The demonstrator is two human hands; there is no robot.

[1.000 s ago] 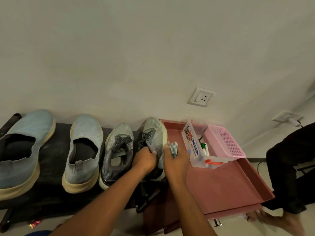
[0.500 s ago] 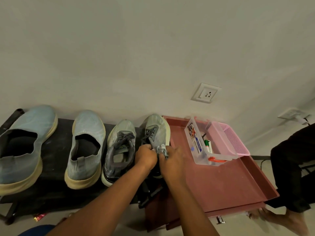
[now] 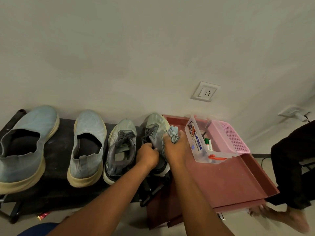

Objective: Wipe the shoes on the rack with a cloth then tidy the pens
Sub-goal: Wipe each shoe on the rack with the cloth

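Starting at the left, two slip-ons [image 3: 25, 147] and one laced trainer [image 3: 119, 149] sit untouched on the rack [image 3: 56, 150]; your left hand [image 3: 148, 155] grips the tongue of the rightmost trainer [image 3: 156, 132], while your right hand [image 3: 176, 149], clutching the cloth [image 3: 173, 133], has swept back toward its toe, so wiping continues; pens [image 3: 207, 144] wait in the clear box [image 3: 202, 150]

Four shoes [image 3: 88, 147] on rack; one cloth [image 3: 173, 133]; one clear box [image 3: 201, 143]; one pink basket [image 3: 230, 138].
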